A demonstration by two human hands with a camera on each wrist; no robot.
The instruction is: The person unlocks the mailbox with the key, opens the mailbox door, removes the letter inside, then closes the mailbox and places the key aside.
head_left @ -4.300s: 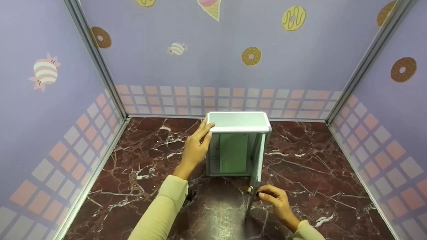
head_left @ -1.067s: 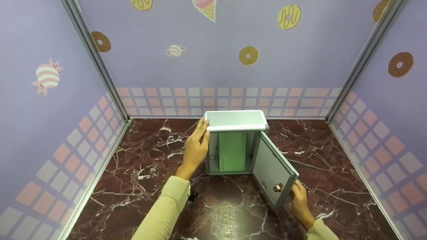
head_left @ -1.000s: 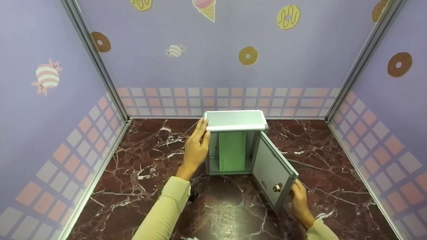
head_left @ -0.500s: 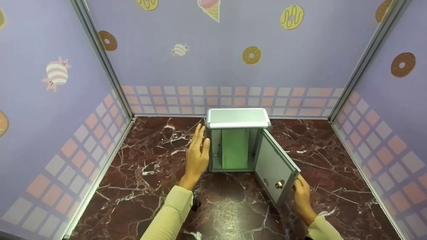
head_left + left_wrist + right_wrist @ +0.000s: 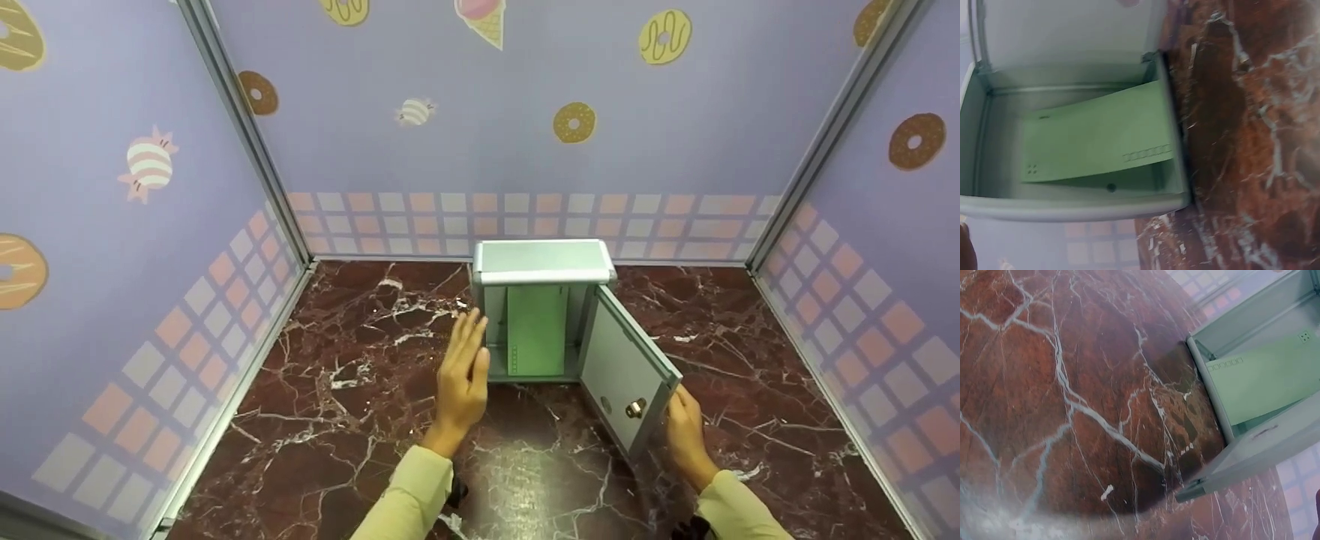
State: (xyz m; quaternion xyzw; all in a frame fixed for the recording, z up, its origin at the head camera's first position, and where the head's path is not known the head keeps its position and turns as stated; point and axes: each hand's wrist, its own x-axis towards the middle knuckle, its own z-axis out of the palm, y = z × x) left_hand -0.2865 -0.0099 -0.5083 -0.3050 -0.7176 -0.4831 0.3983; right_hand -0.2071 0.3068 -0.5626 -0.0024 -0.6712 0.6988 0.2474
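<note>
A small silver metal box (image 5: 544,261) stands upright with its hinged door (image 5: 621,360) swung out to the right. On the door's inner face is a brass lock (image 5: 635,409). Inside leans a green envelope (image 5: 536,330); its row of printed squares shows in the left wrist view, where the envelope (image 5: 1098,132) lies slantwise. My left hand (image 5: 463,390), fingers straight, is just in front of the box's left side and holds nothing. At the door's free edge is my right hand (image 5: 688,435), its fingers partly hidden behind the door, so their grip cannot be made out.
The box stands on a dark red marbled tabletop (image 5: 360,420). A lilac back wall (image 5: 465,150) with printed sweets rises close behind it. Side walls (image 5: 82,315) enclose the table on the left and right.
The right hand swung the door outward from a narrower angle, then kept it there. The left hand let go of the box's upper left corner and came back toward me.
</note>
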